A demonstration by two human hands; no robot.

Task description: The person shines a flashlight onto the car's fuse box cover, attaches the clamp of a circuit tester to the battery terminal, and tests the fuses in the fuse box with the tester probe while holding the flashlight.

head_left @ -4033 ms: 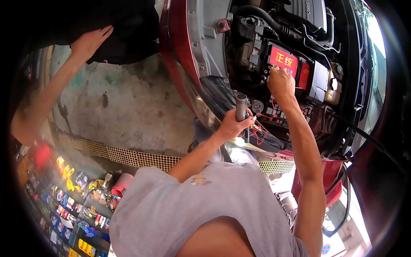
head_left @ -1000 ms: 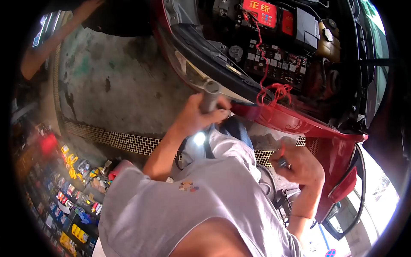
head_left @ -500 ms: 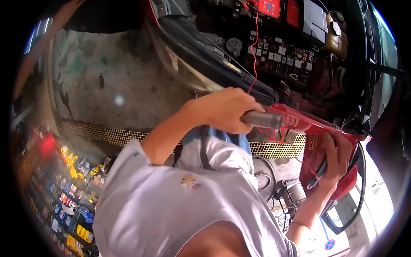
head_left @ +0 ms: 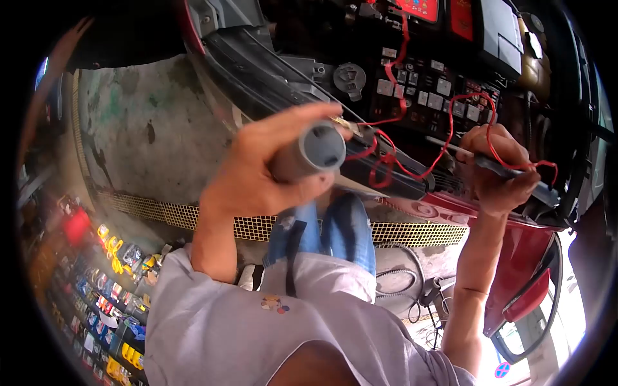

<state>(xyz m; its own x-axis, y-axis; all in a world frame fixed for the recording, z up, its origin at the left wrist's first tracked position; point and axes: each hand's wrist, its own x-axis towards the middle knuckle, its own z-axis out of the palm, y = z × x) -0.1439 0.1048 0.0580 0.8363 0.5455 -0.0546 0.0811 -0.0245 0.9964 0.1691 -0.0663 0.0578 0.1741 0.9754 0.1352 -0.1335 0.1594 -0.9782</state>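
My left hand (head_left: pixel 248 170) is wrapped round a thick grey cylinder (head_left: pixel 299 157), its round end facing up towards me; its kind is not clear. It is held over the front edge of the car's red fender (head_left: pixel 450 204). Over the engine bay, my right hand (head_left: pixel 499 167) grips a dark-handled test probe (head_left: pixel 499 168) with a thin metal tip pointing left. A red wire (head_left: pixel 452 119) loops from near the probe's back end across the bay. Beyond the hands lies the fuse box (head_left: pixel 428 90) with several fuses and relays; the tip appears near its lower edge.
A battery with a red top (head_left: pixel 421 8) and a tan reservoir (head_left: pixel 535 64) are further back. At right is the car's side mirror (head_left: pixel 528 302). A yellow floor grating (head_left: pixel 257 228) crosses the floor, and shelves of small goods (head_left: pixel 109 309) stand lower left.
My right hand has lifted the probe from beside the fender up over the engine bay. My left hand has moved left with the cylinder, turning its end upward. The red wire now loops across the bay.
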